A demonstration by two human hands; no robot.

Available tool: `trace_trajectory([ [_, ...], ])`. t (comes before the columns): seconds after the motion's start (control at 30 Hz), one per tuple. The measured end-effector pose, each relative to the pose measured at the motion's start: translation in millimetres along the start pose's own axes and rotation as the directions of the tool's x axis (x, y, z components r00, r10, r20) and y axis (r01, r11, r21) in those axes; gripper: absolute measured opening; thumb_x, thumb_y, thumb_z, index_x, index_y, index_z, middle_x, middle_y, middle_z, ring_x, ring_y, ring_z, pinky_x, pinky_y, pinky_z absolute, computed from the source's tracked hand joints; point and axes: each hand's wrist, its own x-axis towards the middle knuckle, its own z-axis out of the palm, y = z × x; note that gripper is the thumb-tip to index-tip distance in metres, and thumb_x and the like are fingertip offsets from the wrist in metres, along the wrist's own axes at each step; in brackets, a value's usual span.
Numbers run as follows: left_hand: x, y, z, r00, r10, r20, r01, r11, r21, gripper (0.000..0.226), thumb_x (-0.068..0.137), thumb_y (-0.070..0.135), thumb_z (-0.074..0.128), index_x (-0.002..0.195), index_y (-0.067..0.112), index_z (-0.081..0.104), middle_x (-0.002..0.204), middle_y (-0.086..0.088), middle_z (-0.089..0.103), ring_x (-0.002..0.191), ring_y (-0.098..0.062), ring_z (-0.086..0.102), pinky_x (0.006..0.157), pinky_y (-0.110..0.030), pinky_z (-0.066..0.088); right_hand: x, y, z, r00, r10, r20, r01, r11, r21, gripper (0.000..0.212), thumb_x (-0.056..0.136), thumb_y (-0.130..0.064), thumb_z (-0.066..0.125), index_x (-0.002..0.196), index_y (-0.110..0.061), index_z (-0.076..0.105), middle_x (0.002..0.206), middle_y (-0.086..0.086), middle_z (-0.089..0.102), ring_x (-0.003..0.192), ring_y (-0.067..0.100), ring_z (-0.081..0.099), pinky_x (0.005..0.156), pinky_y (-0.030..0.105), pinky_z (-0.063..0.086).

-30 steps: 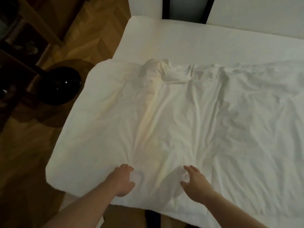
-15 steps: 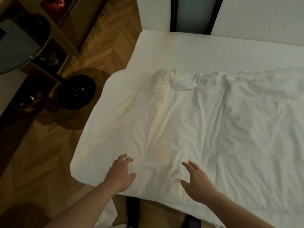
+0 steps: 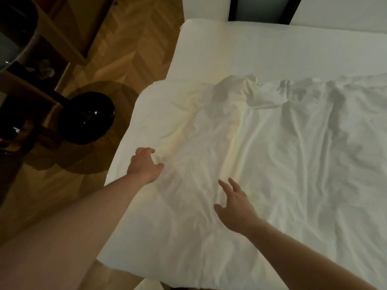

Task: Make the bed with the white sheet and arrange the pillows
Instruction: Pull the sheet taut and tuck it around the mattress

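Smoothing seems underway; crumpled white cotton sheet covers the bed's near end; left hand claws loosely into it, right hand hovers released; next, bunched far edge needs flattening.

White sheet runs off the right edge. Left-side shelf contents too dark to identify. Bed cut off at right.

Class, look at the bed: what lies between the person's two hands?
In the head view, only wrinkled white sheet lies between the left hand and the right hand; no pillow or other object is there.
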Motion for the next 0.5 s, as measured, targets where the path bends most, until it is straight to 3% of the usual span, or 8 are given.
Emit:
trace_trajectory([
  [0.07, 22, -9, 8, 0.999, -0.032, -0.02, 0.031, 0.999, -0.028, 0.069, 0.086, 0.047, 0.071, 0.144, 0.022, 0.044, 0.15, -0.004, 0.038, 0.125, -0.032, 0.053, 0.1, -0.042, 0.05, 16, -5, 12, 1.0, 0.002, 0.009, -0.002, 1.0, -0.008, 0.08, 0.098, -0.037, 0.06, 0.164, -0.027, 0.016, 0.173, 0.005, 0.002, 0.157, 0.03, 0.015, 0.124, 0.036, 0.02],
  [0.17, 38, -15, 32, 0.996, -0.045, 0.078, 0.049, 0.997, -0.057, 0.071, 0.083, 0.049, 0.074, 0.142, 0.021, 0.046, 0.142, -0.005, 0.049, 0.121, -0.032, 0.057, 0.093, -0.036, 0.048, 29, -1, 31, 0.999, 0.025, 0.045, -0.024, 0.999, -0.03, 0.081, 0.098, -0.038, 0.059, 0.164, -0.027, 0.014, 0.173, 0.005, 0.001, 0.158, 0.029, 0.012, 0.125, 0.036, 0.017],
  [0.27, 43, -15, 54, 0.995, -0.043, 0.094, 0.048, 0.997, -0.055, 0.045, 0.086, 0.046, 0.071, 0.122, 0.024, 0.056, 0.125, -0.002, 0.062, 0.108, -0.029, 0.062, 0.088, -0.035, 0.051, 30, 10, 45, 0.998, 0.025, 0.065, -0.021, 0.998, -0.063, 0.081, 0.097, -0.037, 0.059, 0.164, -0.027, 0.014, 0.172, 0.004, 0.001, 0.158, 0.028, 0.012, 0.126, 0.034, 0.015],
  [0.33, 45, -14, 51, 1.0, -0.013, 0.001, 0.013, 1.0, -0.001, 0.017, 0.092, 0.041, 0.065, 0.1, 0.027, 0.06, 0.108, -0.001, 0.068, 0.094, -0.027, 0.063, 0.079, -0.036, 0.051, 26, 19, 48, 0.997, 0.021, 0.075, -0.015, 0.997, -0.082, 0.081, 0.097, -0.037, 0.06, 0.164, -0.028, 0.014, 0.173, 0.003, -0.001, 0.158, 0.028, 0.012, 0.125, 0.033, 0.016],
  [0.43, 43, -21, 30, 0.961, -0.008, -0.278, -0.02, 0.995, -0.096, 0.011, 0.095, 0.035, 0.061, 0.089, 0.027, 0.058, 0.09, 0.003, 0.065, 0.082, -0.026, 0.061, 0.069, -0.034, 0.047, 22, 26, 43, 0.997, -0.013, 0.076, 0.021, 0.993, -0.118, 0.083, 0.096, -0.035, 0.06, 0.164, -0.027, 0.013, 0.172, 0.002, -0.005, 0.158, 0.026, 0.01, 0.125, 0.031, 0.018],
  [0.5, 37, -35, 26, 0.938, -0.031, -0.344, -0.017, 0.991, -0.136, 0.01, 0.096, 0.036, 0.06, 0.09, 0.028, 0.059, 0.089, 0.005, 0.065, 0.081, -0.025, 0.06, 0.069, -0.034, 0.045, 23, 28, 38, 0.998, -0.026, 0.058, 0.033, 0.992, -0.125, 0.084, 0.096, -0.035, 0.059, 0.164, -0.026, 0.011, 0.172, 0.001, -0.006, 0.159, 0.025, 0.006, 0.125, 0.03, 0.016],
])
